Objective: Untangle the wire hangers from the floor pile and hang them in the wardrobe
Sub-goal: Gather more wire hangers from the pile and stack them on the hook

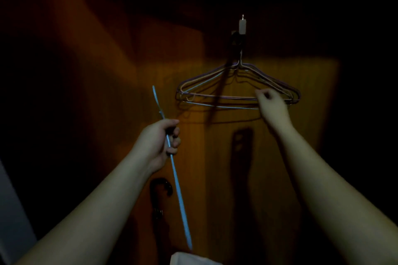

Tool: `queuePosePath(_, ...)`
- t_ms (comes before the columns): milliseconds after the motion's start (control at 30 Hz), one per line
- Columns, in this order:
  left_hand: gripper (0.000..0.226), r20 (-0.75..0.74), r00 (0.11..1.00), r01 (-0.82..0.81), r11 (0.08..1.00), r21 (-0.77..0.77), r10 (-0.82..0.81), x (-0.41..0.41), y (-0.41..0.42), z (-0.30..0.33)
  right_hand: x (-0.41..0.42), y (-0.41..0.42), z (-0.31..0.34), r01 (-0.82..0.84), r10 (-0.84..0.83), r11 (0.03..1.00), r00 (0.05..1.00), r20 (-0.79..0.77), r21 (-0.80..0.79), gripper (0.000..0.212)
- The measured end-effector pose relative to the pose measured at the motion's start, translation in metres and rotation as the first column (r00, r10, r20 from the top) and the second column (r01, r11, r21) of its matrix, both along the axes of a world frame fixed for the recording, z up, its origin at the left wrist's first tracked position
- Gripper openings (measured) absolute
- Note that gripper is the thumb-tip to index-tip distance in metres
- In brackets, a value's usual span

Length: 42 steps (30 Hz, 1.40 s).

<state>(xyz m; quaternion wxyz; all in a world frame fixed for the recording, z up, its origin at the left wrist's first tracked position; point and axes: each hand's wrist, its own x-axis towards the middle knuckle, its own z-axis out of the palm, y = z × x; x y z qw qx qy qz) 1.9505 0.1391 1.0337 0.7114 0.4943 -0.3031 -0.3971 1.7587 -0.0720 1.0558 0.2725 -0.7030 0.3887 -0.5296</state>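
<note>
Dim wardrobe (pixel 215 157), left hand (pixel 160 142) gripping blue hanger (pixel 178 196), right hand (pixel 272 104) seemingly pinching hung hangers (pixel 215 94)

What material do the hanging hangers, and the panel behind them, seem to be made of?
Hanging hangers: thin wire, probably metal with a pastel coating, judging by the slim bent outlines in lilac, cream and blue. Panel: seemingly wood or wood-look laminate, orange-brown with faint vertical lines; the dim light leaves the finish uncertain.
</note>
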Motion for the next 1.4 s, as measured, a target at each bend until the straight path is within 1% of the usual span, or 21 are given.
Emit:
queuePosePath(67,0.015,-0.033,0.999,-0.028,1.0,-0.001,0.027,-0.008,-0.006,-0.004,0.004,0.048,-0.027,-0.186,0.191,0.981,0.977,-0.092,0.059,0.031)
queuePosePath(133,0.014,-0.067,0.996,-0.053,0.999,0.006,0.054,-0.017,-0.014,-0.008,0.006,0.093,-0.053,-0.359,0.385,0.922,0.891,-0.24,0.143,0.026)
queuePosePath(200,0.013,-0.096,0.993,-0.074,0.997,0.006,0.074,-0.026,-0.022,-0.012,0.006,0.122,-0.081,-0.466,0.512,0.859,0.787,-0.343,0.213,0.025)
queuePosePath(233,0.013,-0.113,0.99,-0.085,0.996,-0.003,0.084,-0.029,-0.025,-0.015,0.005,0.13,-0.094,-0.478,0.526,0.85,0.758,-0.385,0.22,0.028)
queuePosePath(300,0.012,-0.152,0.983,-0.104,0.994,-0.02,0.1,-0.035,-0.03,-0.02,0.002,0.138,-0.118,-0.454,0.485,0.872,0.75,-0.45,0.183,0.03)
queuePosePath(367,0.013,-0.174,0.979,-0.113,0.993,-0.02,0.108,-0.04,-0.034,-0.025,-0.003,0.14,-0.134,-0.409,0.433,0.899,0.771,-0.467,0.158,0.021)
queuePosePath(500,0.025,-0.223,0.972,-0.084,0.996,-0.033,0.074,-0.051,-0.04,-0.029,-0.019,0.135,-0.145,-0.312,0.374,0.925,0.843,-0.387,0.216,0.021)
queuePosePath(567,0.025,-0.203,0.977,-0.074,0.997,-0.037,0.066,-0.056,-0.044,-0.029,-0.028,0.133,-0.144,-0.297,0.372,0.92,0.868,-0.329,0.257,0.02)
queuePosePath(700,0.026,-0.087,0.996,0.007,1.0,-0.019,-0.008,-0.059,-0.049,-0.028,-0.047,0.128,-0.135,-0.231,0.292,0.943,0.919,-0.266,0.239,0.019)
queuePosePath(767,0.026,0.032,0.999,0.043,0.999,0.01,-0.044,-0.058,-0.049,-0.027,-0.058,0.122,-0.127,-0.181,0.236,0.957,0.941,-0.244,0.227,0.02)
queuePosePath(833,0.019,0.216,0.976,0.02,1.0,0.007,-0.021,-0.053,-0.05,-0.024,-0.07,0.115,-0.116,-0.142,0.195,0.962,0.955,-0.222,0.234,0.02)
queuePosePath(867,0.016,0.343,0.939,-0.025,0.999,-0.024,0.032,-0.049,-0.05,-0.022,-0.076,0.111,-0.111,-0.127,0.179,0.963,0.961,-0.211,0.239,0.02)
queuePosePath(900,0.016,0.477,0.872,-0.086,0.994,-0.071,0.11,-0.044,-0.051,-0.02,-0.081,0.107,-0.104,-0.11,0.161,0.965,0.966,-0.205,0.238,0.02)
queuePosePath(933,0.016,0.605,0.769,-0.157,0.979,-0.132,0.205,-0.037,-0.053,-0.019,-0.087,0.102,-0.098,-0.09,0.14,0.97,0.967,-0.213,0.227,0.019)
queuePosePath(967,0.014,0.71,0.636,-0.224,0.952,-0.207,0.303,-0.031,-0.054,-0.017,-0.091,0.097,-0.091,-0.069,0.119,0.974,0.966,-0.231,0.215,0.019)
queuePosePath(1033,0.018,0.827,0.326,-0.311,0.878,-0.364,0.459,-0.016,-0.061,-0.014,-0.1,0.086,-0.077,-0.045,0.097,0.979,0.96,-0.262,0.197,0.019)
queuePosePath(1067,0.024,0.852,0.207,-0.337,0.852,-0.4,0.482,-0.01,-0.065,-0.01,-0.104,0.081,-0.07,-0.042,0.094,0.981,0.958,-0.272,0.19,0.019)
queuePosePath(1100,0.029,0.871,0.124,-0.366,0.838,-0.405,0.476,-0.005,-0.069,-0.005,-0.107,0.076,-0.063,-0.042,0.093,0.982,0.955,-0.282,0.184,0.019)
queuePosePath(1167,0.037,0.902,0.003,-0.398,0.828,-0.394,0.431,0.005,-0.079,0.006,-0.114,0.067,-0.051,-0.049,0.101,0.983,0.95,-0.294,0.179,0.019)
queuePosePath(1233,0.038,0.924,-0.085,-0.401,0.837,-0.374,0.372,0.012,-0.087,0.016,-0.119,0.06,-0.042,-0.06,0.11,0.982,0.95,-0.293,0.177,0.02)
queuePosePath(1400,0.031,0.92,-0.179,-0.385,0.836,-0.392,0.349,0.016,-0.1,0.034,-0.126,0.041,-0.032,-0.086,0.13,0.979,0.962,-0.242,0.184,0.022)
